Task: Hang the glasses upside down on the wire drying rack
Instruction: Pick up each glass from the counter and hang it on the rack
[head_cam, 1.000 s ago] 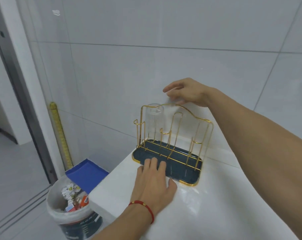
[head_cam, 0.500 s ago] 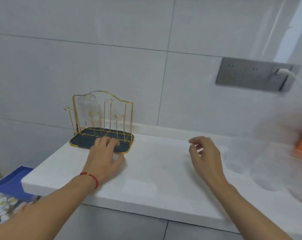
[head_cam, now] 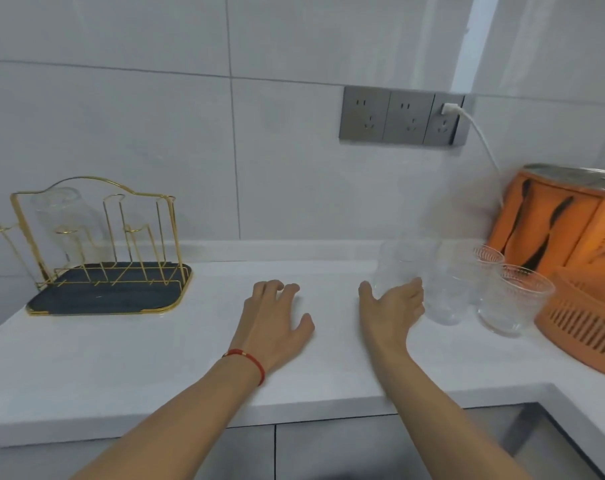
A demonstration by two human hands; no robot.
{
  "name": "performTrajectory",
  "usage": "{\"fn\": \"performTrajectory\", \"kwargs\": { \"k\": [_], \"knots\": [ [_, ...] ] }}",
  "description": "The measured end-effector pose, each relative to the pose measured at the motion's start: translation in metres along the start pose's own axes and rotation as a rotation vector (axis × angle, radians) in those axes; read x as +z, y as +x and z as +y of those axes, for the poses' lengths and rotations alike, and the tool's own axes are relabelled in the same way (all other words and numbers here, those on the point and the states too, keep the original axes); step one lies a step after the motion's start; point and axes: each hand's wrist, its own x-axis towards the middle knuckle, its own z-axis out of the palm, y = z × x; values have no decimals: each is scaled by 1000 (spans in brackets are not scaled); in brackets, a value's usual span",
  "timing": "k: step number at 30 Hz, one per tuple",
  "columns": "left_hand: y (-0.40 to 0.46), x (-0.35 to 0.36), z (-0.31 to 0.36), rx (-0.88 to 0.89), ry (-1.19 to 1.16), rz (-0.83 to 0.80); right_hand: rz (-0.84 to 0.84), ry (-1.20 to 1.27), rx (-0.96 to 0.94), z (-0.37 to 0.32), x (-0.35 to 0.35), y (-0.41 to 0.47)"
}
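The gold wire drying rack [head_cam: 100, 237] on its dark tray stands at the left of the white counter, with one clear glass [head_cam: 63, 220] hung upside down on a back peg. Several clear glasses stand upright at the right; the nearest glass [head_cam: 398, 268] is just beyond my right hand [head_cam: 391, 310], which is open with the fingers reaching toward its base, touching or nearly so. Another glass [head_cam: 448, 285] and a ribbed glass [head_cam: 512, 299] stand farther right. My left hand [head_cam: 275, 320] rests flat and open on the counter, apart from the rack.
An orange slatted basket [head_cam: 585, 327] and an orange appliance [head_cam: 557, 216] crowd the right end. A grey socket strip [head_cam: 403, 116] with a white cable is on the tiled wall. The counter's front edge [head_cam: 190, 420] runs below my forearms.
The view swung right from the rack to the standing glasses. My left hand came off the rack tray onto the bare counter. My right hand moved right, up to the nearest glass.
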Motion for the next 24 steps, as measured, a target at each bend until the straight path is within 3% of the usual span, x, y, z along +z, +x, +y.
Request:
{"fn": "performTrajectory", "kwargs": {
  "k": [6,12,15,20,22,24],
  "knots": [
    [1,2,1,-18,-19,4,187,-140,146,-9,25,25],
    [2,2,1,-23,-63,11,178,-102,127,-4,32,30],
    [1,-2,1,3,-152,36,52,-6,-53,-1,28,23],
    [-2,-15,3,-127,-559,78,-317,84,-592,-11,28,-7],
    [-1,-22,4,-190,-632,168,-404,28,-803,-11,34,-16],
    [-1,-29,1,-276,-679,287,-428,4,-895,-10,40,-23]
  ]
}}
